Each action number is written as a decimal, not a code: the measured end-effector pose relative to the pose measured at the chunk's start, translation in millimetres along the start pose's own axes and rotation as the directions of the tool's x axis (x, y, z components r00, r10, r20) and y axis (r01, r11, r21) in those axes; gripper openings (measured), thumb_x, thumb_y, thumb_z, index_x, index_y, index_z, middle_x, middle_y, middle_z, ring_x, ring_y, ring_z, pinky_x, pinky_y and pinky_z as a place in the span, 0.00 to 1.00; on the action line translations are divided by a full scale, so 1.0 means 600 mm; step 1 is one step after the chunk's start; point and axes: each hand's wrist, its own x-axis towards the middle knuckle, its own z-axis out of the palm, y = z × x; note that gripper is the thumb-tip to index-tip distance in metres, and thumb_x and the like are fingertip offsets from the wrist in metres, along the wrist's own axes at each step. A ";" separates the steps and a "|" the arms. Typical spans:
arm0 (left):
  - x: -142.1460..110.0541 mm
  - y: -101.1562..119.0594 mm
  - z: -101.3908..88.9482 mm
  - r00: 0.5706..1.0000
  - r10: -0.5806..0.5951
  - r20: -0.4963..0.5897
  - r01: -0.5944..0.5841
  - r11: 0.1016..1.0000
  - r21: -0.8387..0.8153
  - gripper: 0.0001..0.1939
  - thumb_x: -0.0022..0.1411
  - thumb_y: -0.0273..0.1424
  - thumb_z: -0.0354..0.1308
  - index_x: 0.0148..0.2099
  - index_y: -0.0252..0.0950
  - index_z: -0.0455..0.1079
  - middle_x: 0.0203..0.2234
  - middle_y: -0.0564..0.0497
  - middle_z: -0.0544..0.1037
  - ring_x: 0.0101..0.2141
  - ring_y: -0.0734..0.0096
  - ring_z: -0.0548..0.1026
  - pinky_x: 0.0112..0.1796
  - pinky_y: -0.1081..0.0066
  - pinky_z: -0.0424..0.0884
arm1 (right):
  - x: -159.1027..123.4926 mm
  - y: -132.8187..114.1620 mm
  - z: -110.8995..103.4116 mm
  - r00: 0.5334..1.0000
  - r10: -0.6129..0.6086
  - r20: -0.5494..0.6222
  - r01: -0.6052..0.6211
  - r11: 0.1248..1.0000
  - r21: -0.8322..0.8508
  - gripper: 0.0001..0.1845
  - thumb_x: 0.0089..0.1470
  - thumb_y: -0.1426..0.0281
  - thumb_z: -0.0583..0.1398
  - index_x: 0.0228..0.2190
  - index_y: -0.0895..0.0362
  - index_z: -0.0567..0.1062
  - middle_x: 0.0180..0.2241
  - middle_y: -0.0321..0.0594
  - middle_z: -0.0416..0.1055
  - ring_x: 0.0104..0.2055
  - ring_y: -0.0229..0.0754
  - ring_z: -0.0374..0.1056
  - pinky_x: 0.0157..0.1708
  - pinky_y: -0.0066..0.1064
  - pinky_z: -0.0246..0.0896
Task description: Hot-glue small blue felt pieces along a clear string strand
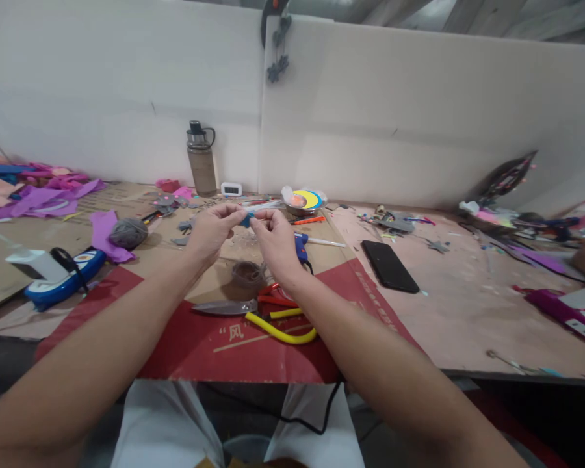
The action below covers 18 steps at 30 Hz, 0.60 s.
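In the head view, you hold a small blue piece (247,220) up over the counter (468,305), left grip (212,233) and right grip (277,244) pinched nearly closed on opposite edges, likely to steady it in plain sight. Scissors (224,307) and a yellow-handled tool (283,337) lie on the red sheet (185,357) between your forearms, seemingly parked within easy reach.

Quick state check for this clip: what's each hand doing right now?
Left hand: closed, pinching a small blue piece.
Right hand: closed, pinching at the other side of the small blue piece.
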 end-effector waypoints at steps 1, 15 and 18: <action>0.001 0.002 -0.002 1.000 0.012 -0.015 -0.012 1.000 0.009 0.08 0.48 0.35 0.65 0.27 0.35 0.72 0.23 0.53 0.72 0.21 0.80 0.63 0.20 0.77 0.55 | 0.000 0.001 -0.002 1.000 0.002 -0.002 -0.002 1.000 -0.017 0.11 0.49 0.64 0.60 0.34 0.56 0.68 0.21 0.26 0.58 0.24 0.32 0.54 0.27 0.26 0.50; 0.057 -0.010 -0.068 0.931 0.063 -0.360 -0.098 0.992 -0.079 0.07 0.49 0.32 0.63 0.28 0.36 0.68 0.27 0.54 0.72 0.25 0.79 0.69 0.25 0.74 0.72 | -0.015 -0.058 -0.034 0.966 -0.014 0.258 -0.016 0.993 0.113 0.12 0.54 0.60 0.57 0.28 0.55 0.73 0.18 0.27 0.50 0.20 0.31 0.46 0.22 0.27 0.43; 0.069 -0.011 -0.084 0.903 0.014 -0.428 -0.110 0.974 -0.199 0.08 0.50 0.28 0.62 0.26 0.36 0.65 0.25 0.54 0.71 0.26 0.78 0.71 0.30 0.70 0.74 | -0.012 -0.077 -0.047 0.963 -0.008 0.268 -0.050 0.977 0.209 0.12 0.53 0.59 0.59 0.30 0.55 0.73 0.18 0.26 0.49 0.19 0.29 0.43 0.19 0.26 0.39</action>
